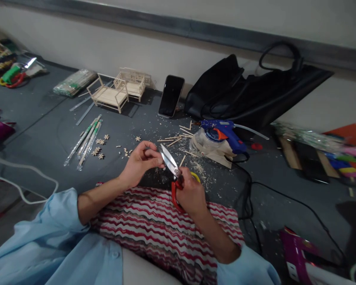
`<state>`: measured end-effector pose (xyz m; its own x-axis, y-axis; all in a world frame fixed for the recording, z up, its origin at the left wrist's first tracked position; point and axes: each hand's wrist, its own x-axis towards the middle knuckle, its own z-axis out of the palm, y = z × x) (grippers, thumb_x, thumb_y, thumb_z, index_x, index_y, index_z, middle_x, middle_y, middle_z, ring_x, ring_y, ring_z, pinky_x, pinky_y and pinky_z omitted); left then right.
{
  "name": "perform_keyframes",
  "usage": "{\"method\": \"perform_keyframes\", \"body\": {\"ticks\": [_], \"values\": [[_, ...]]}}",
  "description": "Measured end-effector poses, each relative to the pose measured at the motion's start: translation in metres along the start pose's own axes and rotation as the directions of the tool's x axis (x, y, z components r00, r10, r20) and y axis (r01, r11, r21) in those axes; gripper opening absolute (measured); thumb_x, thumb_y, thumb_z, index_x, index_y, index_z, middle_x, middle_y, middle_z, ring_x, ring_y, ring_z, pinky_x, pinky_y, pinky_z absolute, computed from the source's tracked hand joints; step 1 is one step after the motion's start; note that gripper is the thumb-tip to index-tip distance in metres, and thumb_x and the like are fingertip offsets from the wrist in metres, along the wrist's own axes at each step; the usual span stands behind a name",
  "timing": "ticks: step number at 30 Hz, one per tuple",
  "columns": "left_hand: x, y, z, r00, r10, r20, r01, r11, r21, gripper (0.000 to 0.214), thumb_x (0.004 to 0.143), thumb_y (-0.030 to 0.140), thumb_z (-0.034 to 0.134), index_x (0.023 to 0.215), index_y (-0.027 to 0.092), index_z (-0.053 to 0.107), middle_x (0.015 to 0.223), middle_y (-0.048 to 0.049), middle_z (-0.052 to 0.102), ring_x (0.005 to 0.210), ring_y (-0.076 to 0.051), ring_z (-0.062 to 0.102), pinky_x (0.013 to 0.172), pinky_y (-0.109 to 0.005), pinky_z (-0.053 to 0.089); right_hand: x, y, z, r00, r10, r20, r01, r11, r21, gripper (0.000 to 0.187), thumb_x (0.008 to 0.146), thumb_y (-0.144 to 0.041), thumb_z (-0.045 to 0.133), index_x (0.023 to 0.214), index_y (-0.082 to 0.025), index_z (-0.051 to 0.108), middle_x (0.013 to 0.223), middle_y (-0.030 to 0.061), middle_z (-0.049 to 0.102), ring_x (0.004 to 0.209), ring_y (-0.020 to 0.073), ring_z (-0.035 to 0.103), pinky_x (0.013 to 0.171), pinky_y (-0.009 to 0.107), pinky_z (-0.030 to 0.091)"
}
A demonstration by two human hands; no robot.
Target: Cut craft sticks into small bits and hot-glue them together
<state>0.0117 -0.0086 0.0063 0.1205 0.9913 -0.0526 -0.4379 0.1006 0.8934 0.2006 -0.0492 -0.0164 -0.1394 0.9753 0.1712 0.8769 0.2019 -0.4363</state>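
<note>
My right hand (191, 194) is closed round the red and yellow handles of a pair of scissors (169, 160), whose steel blades point up and to the left. My left hand (141, 160) is pinched at the blade tips, holding something too small to make out. Both hands hover over a red and white striped cloth (154, 221) on my lap. Wood scraps and short sticks (178, 138) lie scattered on the dark surface just beyond the hands.
A blue glue gun (222, 134) rests right of the hands, its black cord (249, 190) trailing toward me. Behind stand a phone (171, 96), a black bag (249, 95) and small stick-built benches (109, 94). Wrapped stick bundles (86, 142) and tiny wooden flowers (101, 148) lie left.
</note>
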Motion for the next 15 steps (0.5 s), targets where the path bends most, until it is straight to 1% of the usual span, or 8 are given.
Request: {"method": "perform_keyframes", "body": {"ticks": [4, 6, 9, 11, 13, 15], "values": [[0.001, 0.004, -0.001, 1.0, 0.017, 0.004, -0.017, 0.999, -0.033, 0.034, 0.073, 0.023, 0.079, 0.092, 0.018, 0.051, 0.074, 0.0012, 0.07, 0.072, -0.014, 0.069, 0.069, -0.027, 0.053, 0.004, 0.007, -0.002, 0.997, 0.052, -0.058, -0.043, 0.988, 0.147, 0.035, 0.073, -0.017, 0.051, 0.107, -0.021, 0.055, 0.062, -0.0041, 0.055, 0.056, 0.0158, 0.055, 0.055, 0.024, 0.039], [0.001, 0.006, -0.001, 1.0, 0.017, 0.008, -0.017, 0.999, -0.047, 0.032, 0.074, 0.022, 0.077, 0.092, 0.018, 0.052, 0.073, 0.0012, 0.07, 0.073, -0.015, 0.069, 0.068, -0.027, 0.053, 0.003, 0.007, -0.003, 0.998, 0.041, -0.057, -0.03, 0.983, 0.181, 0.036, 0.073, -0.018, 0.053, 0.108, -0.022, 0.055, 0.064, -0.0043, 0.055, 0.055, 0.0149, 0.054, 0.055, 0.024, 0.04], [0.001, 0.007, -0.001, 0.999, 0.013, 0.03, -0.011, 0.998, -0.059, 0.028, 0.074, 0.019, 0.076, 0.091, 0.017, 0.053, 0.072, 0.0022, 0.069, 0.065, -0.012, 0.065, 0.066, -0.025, 0.052, 0.001, 0.002, -0.003, 0.999, -0.028, -0.023, 0.032, 0.98, 0.198, 0.035, 0.073, -0.019, 0.054, 0.108, -0.022, 0.056, 0.069, -0.0026, 0.06, 0.057, 0.0147, 0.055, 0.056, 0.024, 0.041], [0.001, 0.008, 0.0, 1.0, 0.015, 0.024, -0.013, 0.998, -0.066, 0.027, 0.073, 0.016, 0.075, 0.09, 0.017, 0.055, 0.071, 0.0036, 0.067, 0.062, -0.009, 0.062, 0.064, -0.022, 0.05, -0.001, -0.003, -0.003, 0.998, -0.061, 0.01, 0.058, 0.976, 0.208, 0.038, 0.072, -0.019, 0.056, 0.11, -0.022, 0.057, 0.073, -0.0009, 0.064, 0.062, 0.016, 0.059, 0.058, 0.025, 0.043], [0.001, 0.008, 0.0, 1.0, 0.012, 0.014, -0.011, 0.997, -0.073, 0.027, 0.071, 0.014, 0.075, 0.089, 0.017, 0.056, 0.07, 0.0045, 0.066, 0.061, -0.007, 0.06, 0.061, -0.019, 0.048, -0.002, -0.006, -0.002, 0.998, -0.062, 0.033, 0.054, 0.977, 0.207, 0.043, 0.07, -0.019, 0.057, 0.114, -0.022, 0.056, 0.076, 0.0003, 0.067, 0.068, 0.0181, 0.063, 0.061, 0.026, 0.046], [0.001, 0.007, 0.0, 1.0, 0.005, 0.027, -0.003, 0.997, -0.075, 0.026, 0.071, 0.014, 0.074, 0.089, 0.018, 0.056, 0.07, 0.0042, 0.066, 0.061, -0.008, 0.059, 0.061, -0.02, 0.048, -0.002, -0.006, -0.002, 0.998, -0.046, 0.044, 0.037, 0.982, 0.186, 0.048, 0.069, -0.018, 0.057, 0.117, -0.022, 0.056, 0.077, 0.0007, 0.068, 0.071, 0.0198, 0.066, 0.063, 0.027, 0.047]]}}
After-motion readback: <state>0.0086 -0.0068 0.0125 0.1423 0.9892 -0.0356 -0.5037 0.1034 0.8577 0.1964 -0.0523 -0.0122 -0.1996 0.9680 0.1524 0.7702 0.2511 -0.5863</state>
